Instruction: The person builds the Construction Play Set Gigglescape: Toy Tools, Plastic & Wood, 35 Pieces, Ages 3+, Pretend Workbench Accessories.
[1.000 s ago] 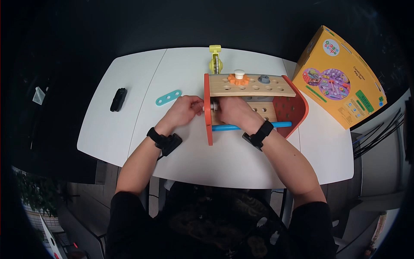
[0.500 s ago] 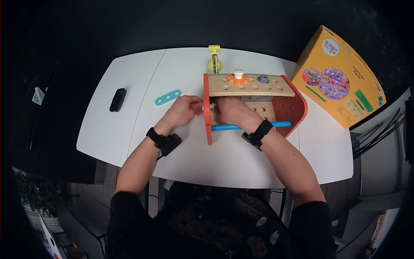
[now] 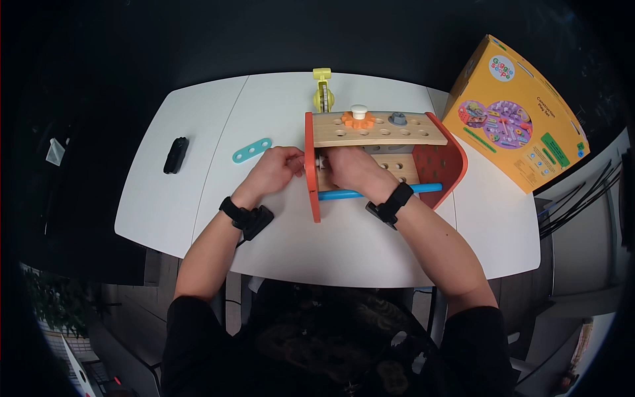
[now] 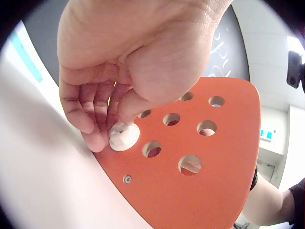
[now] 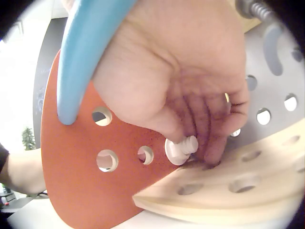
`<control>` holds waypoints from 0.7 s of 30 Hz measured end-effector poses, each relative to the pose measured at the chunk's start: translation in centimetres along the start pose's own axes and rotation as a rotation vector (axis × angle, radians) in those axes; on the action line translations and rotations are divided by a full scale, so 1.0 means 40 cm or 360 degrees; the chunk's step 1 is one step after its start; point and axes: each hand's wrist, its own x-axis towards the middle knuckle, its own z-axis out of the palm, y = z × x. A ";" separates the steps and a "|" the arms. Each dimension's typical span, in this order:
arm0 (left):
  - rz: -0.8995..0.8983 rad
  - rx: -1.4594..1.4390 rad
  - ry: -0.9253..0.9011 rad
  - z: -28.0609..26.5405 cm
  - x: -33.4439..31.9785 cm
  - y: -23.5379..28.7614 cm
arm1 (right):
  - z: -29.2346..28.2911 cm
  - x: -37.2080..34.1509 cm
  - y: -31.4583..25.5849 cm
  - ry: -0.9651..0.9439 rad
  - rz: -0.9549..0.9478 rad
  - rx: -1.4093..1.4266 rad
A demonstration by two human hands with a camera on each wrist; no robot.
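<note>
A toy workbench has an orange-red side panel (image 4: 214, 157) with round holes. On its outer face, the left hand (image 3: 272, 173) pinches a white bolt head (image 4: 125, 137) between thumb and fingers. Inside the bench, the right hand (image 3: 360, 173) reaches under the wooden top (image 3: 380, 132). Its thumb and fingers pinch a white nut (image 5: 176, 151) around the threaded end, against the panel's inner face. The blue rod (image 3: 344, 194) passes below the right hand. An orange gear (image 3: 358, 120) with a white knob and a grey piece (image 3: 397, 118) sit on the top.
A teal strip with holes (image 3: 252, 151) and a black object (image 3: 176, 155) lie to the left on the white table (image 3: 172, 212). A yellow-green piece (image 3: 323, 92) stands behind the bench. The yellow box (image 3: 516, 119) is at the right.
The whole head view has shifted slightly, with the bench and both hands appearing a little further left. Both hands keep their places at the side panel.
</note>
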 end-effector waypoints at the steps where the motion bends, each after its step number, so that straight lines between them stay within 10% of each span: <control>1: 0.0004 -0.0005 0.0001 0.000 0.001 -0.002 | 0.002 0.002 0.001 -0.0023 0.0000 -0.0063; 21: 0.0052 0.0039 0.0014 0.001 0.004 -0.011 | 0.015 0.010 0.011 -0.0101 0.0024 -0.0101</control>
